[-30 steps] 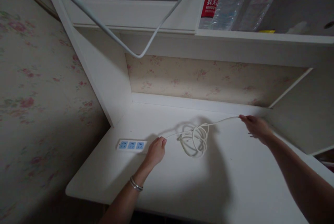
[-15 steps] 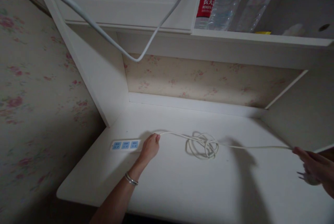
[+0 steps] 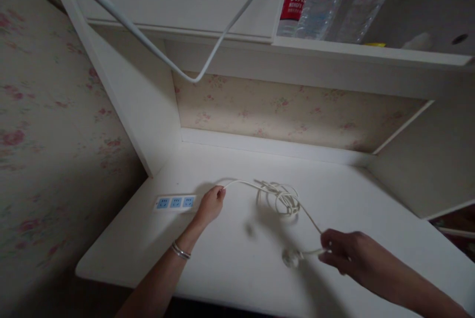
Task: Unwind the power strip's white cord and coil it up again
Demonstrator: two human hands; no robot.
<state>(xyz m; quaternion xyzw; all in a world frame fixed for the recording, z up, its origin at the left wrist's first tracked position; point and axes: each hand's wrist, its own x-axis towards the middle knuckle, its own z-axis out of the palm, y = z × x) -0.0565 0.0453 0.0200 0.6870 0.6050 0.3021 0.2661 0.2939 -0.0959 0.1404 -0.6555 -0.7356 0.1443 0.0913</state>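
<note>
A white power strip (image 3: 175, 203) with blue socket faces lies at the left of the white desk. My left hand (image 3: 210, 204) is closed on its cord, just right of the strip, covering the strip's right end. From there the cream cord (image 3: 245, 182) runs to a loose tangled coil (image 3: 284, 200) near the desk's middle. My right hand (image 3: 339, 251) pinches the cord nearer its far end, right of and in front of the coil. The plug (image 3: 290, 257) dangles from that hand toward the left, slightly blurred, with its shadow on the desk.
A thick grey cable (image 3: 148, 51) hangs in a loop across the upper view. Plastic bottles (image 3: 324, 4) stand on the shelf (image 3: 356, 52) above the desk (image 3: 222, 258). A white side panel (image 3: 137, 105) and flowered wallpaper (image 3: 33, 159) bound the left.
My right hand has moved left from the far right, bringing the plug with it. The cord, stretched straight before, now bends down to that hand. The coil shifted slightly left; my left hand keeps its hold.
</note>
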